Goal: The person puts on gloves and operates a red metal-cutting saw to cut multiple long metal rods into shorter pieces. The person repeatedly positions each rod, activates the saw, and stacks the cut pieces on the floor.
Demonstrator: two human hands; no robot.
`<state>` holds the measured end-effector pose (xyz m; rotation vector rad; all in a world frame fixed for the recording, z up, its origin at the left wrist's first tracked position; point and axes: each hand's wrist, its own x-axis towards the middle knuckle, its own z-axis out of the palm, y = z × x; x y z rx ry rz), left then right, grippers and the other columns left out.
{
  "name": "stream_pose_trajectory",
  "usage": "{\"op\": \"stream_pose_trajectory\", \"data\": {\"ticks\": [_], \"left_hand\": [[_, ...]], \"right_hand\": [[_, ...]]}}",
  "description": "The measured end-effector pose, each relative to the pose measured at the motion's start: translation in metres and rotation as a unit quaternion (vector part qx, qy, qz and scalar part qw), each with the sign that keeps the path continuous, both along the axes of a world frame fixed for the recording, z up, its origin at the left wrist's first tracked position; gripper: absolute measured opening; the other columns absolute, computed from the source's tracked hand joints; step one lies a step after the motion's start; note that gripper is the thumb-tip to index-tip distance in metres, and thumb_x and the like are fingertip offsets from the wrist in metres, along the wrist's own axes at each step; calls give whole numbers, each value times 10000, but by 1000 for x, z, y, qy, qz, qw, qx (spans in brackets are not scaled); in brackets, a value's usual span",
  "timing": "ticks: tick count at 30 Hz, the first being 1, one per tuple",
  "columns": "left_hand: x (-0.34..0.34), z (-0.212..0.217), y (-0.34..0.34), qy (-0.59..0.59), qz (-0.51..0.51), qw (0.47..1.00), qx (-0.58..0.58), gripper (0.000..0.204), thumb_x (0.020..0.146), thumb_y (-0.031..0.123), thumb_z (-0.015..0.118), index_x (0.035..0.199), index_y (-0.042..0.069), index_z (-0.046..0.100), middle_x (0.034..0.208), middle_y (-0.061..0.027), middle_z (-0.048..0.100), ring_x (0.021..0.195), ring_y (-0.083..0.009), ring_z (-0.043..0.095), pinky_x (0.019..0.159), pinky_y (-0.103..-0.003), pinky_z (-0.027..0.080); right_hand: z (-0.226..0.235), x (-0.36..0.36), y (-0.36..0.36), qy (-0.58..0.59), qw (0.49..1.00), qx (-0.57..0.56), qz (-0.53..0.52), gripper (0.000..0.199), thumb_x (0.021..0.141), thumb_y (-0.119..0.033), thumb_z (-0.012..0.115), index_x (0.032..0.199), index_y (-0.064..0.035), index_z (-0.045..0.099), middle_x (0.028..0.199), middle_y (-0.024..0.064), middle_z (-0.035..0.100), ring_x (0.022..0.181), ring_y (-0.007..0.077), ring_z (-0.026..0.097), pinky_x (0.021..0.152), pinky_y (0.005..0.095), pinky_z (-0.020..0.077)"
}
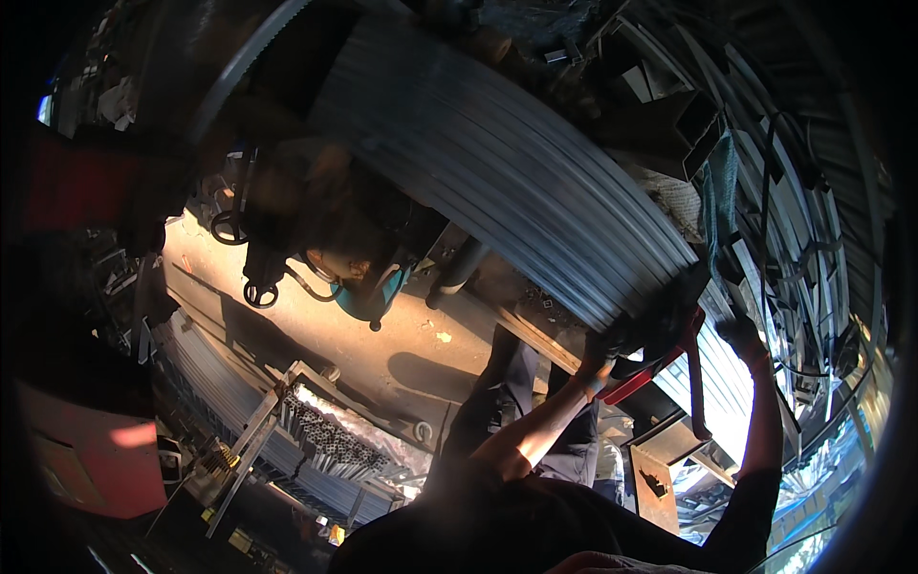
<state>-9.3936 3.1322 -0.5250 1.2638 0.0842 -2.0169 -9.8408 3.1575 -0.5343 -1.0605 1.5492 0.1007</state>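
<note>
A wide row of long grey metal tubes (497,143) crosses from the upper middle toward my hands. My left hand (601,352) reaches to the near ends of these tubes. It is beside a dark device with red arms (631,386), and its fingers are lost in shadow. On the far side of the device, my right hand (739,335) is by the right edge of the brightly lit tubes. It is dark, and I cannot make out how its fingers lie. One red arm (695,387) hangs down between my two hands.
A machine with black handwheels (260,293) and a teal part (375,295) stands left of the tubes. Bundled tubes (335,435) lie at the lower left. Long metal profiles (784,249) are stacked along the right. A pale blue cloth (719,191) hangs there.
</note>
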Motion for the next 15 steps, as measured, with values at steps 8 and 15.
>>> {"op": "stream_pose_trajectory", "data": {"ticks": [8,15], "left_hand": [[11,5,-15,-21,-22,999,-43,441,978,83,674,1403,-5,592,1256,-83,682,1082,-162,682,918,-308,584],[20,13,-40,-178,-55,965,-186,168,907,63,747,1062,12,704,836,32,646,756,-61,593,637,-257,498]], "right_hand": [[18,32,-25,-76,981,-4,-177,619,950,-77,712,1488,0,416,1092,149,716,915,179,740,798,269,613],[37,63,-59,-87,977,15,-196,517,953,-86,714,1420,-9,506,1012,116,731,889,151,737,768,270,614]]}}
